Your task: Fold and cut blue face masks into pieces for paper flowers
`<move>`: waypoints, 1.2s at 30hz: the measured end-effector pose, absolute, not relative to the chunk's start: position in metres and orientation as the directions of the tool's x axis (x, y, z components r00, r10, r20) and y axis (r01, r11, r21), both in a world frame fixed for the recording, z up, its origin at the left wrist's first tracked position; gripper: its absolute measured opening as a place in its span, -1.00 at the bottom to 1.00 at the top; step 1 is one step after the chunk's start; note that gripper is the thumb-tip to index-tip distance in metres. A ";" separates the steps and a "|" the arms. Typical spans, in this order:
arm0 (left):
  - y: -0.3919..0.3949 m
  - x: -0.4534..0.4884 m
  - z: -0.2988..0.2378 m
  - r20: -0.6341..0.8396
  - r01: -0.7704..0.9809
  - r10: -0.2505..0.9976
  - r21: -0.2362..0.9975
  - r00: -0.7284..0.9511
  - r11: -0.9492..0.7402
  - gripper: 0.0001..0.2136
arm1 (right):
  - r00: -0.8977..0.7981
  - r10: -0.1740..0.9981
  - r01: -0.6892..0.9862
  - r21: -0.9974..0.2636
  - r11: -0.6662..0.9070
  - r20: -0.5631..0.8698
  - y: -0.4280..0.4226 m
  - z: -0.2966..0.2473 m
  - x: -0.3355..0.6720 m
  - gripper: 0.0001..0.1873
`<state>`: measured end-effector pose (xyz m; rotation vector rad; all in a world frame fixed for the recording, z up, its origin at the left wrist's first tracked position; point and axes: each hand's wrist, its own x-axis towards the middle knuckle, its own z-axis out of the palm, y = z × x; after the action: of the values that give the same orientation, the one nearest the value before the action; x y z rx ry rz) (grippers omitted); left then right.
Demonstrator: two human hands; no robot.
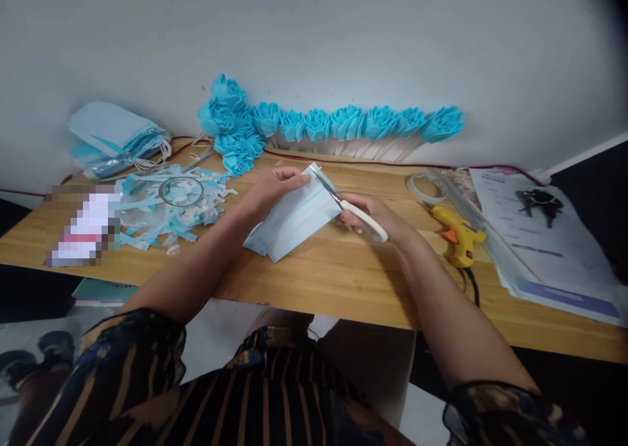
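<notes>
Left hand (pixel 279 188) pinched on the upper edge of a pleated blue mask (pixel 299 220), held over the middle of the wooden table (pixel 343 282); right hand (pixel 380 212), apart from it, closed round white-handled scissors (pixel 366 221), blades along the mask's upper-right edge. A stretch of wood (the wider side margin) separates mask and yellow glue gun (pixel 460 237); scraps (pixel 210 205) border the left forearm.

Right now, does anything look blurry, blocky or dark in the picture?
In the head view, square blocks hide something on the table at left; the head view's top right corner goes black; in the head view, print on the papers is too blurry to read, but the scissors show plainly.
</notes>
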<state>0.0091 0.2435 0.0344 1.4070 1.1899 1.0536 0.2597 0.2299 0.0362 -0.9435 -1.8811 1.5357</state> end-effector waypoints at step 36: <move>0.243 0.006 0.037 -0.093 0.095 0.961 0.993 0.260 0.071 -0.62 | -0.510 0.849 0.215 -0.976 -0.029 -0.138 0.228 0.036 0.253 -0.42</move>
<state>0.0060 0.2430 0.0369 1.3238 1.1077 0.9101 0.2533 0.2281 0.0363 -1.1159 -1.7298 1.5777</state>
